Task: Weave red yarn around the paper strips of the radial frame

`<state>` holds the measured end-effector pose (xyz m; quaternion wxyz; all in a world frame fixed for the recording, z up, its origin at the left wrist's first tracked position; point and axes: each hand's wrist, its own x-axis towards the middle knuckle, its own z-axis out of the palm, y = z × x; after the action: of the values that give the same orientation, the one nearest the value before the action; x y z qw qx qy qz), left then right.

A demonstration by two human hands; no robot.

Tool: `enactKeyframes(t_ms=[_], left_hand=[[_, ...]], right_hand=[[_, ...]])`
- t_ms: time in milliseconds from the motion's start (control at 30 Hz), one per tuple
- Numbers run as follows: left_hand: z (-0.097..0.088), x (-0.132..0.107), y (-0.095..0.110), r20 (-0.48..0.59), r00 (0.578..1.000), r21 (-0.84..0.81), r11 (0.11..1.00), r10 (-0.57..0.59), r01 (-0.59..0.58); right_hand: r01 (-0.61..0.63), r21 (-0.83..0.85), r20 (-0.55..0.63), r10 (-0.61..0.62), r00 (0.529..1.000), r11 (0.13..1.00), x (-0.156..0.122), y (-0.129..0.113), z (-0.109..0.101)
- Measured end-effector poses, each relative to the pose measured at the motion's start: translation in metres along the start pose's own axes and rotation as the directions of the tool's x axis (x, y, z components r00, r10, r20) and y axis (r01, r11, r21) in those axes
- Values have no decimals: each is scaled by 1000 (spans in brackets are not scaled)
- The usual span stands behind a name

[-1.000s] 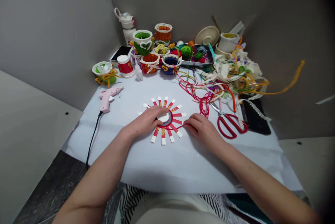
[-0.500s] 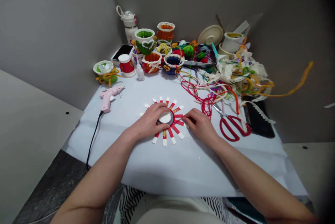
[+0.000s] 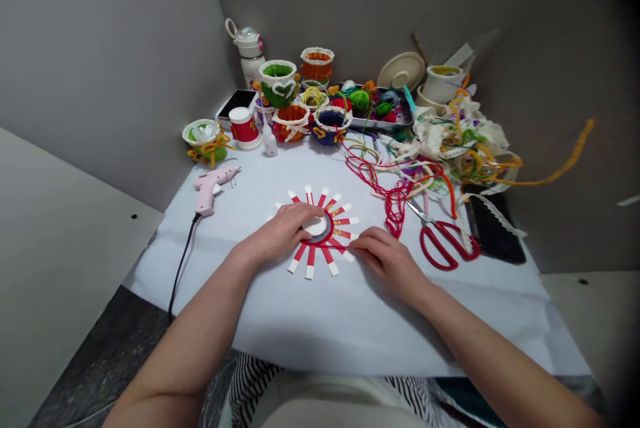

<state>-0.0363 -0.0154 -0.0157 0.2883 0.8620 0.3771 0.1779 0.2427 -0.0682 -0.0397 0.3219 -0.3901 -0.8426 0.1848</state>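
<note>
A paper cup cut into red-and-white strips (image 3: 311,256) lies splayed on the table like a sun, its round white base in the middle. My left hand (image 3: 283,231) grips that base from the left, thumb on the near side and fingers over the far side. Red yarn (image 3: 337,247) circles the base and runs to the right across the strips. Its taut end is pinched between the thumb and fingertips of my right hand (image 3: 383,256), just beyond the strip ends. Part of the left strips is hidden under my left hand.
At left lies a pink glue gun (image 3: 213,188) with a black cord. Red-handled scissors (image 3: 445,238), a red yarn tangle (image 3: 395,208) and a dark phone (image 3: 495,225) lie at right. Behind stand decorated cups (image 3: 291,123), a glue bottle (image 3: 270,141) and a tray (image 3: 370,125) of yarn balls.
The cut cup has turned clockwise under my left hand, whose fingers have shifted on the base. My right hand has moved slightly nearer to me, drawing the yarn across lower strips.
</note>
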Motion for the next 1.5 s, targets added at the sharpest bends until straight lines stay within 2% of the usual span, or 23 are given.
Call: enactKeyframes(t_ms=[267, 333, 467, 567, 733, 833, 900, 1067, 1167, 1267, 1500], left_hand=[[1, 0, -4, -2, 1000, -25, 999, 23, -23], [1, 0, -4, 5, 1000, -31, 999, 10, -10], [1, -1, -5, 11, 1000, -28, 1000, -8, 9], [0, -1, -5, 21, 1000, -33, 999, -14, 15], [0, 1, -3, 19, 1000, -44, 999, -7, 8], [0, 2, -2, 12, 1000, -55, 998, 7, -6], [0, 1, -1, 9, 1000, -62, 998, 6, -5], [1, 0, 5, -16, 1000, -59, 998, 12, -13], [5, 1, 9, -88, 995, 18, 999, -48, 50], [9, 4, 12, -106, 990, 83, 991, -98, 107], [3, 3, 6, -84, 996, 61, 998, -15, 20]], right_hand=[[174, -245, 104, -153, 983, 954, -37, -22, 2], [171, -271, 122, -142, 982, 947, -41, -21, 1], [74, -294, 93, -49, 995, 953, -32, -10, -5], [-5, -230, 68, 21, 997, 973, -12, 2, -9], [-108, -46, 102, 112, 988, 993, 25, 21, -8], [-201, -36, 15, 201, 979, 979, 35, 26, -1], [-223, -47, -29, 222, 975, 974, 36, 27, 5], [-228, -41, -44, 226, 973, 973, 32, 25, 10], [-231, -51, -43, 229, 973, 972, 32, 24, 10], [-217, -42, -41, 215, 976, 975, 32, 24, 9], [-117, 83, -33, 120, 992, 990, 14, 16, 1]])
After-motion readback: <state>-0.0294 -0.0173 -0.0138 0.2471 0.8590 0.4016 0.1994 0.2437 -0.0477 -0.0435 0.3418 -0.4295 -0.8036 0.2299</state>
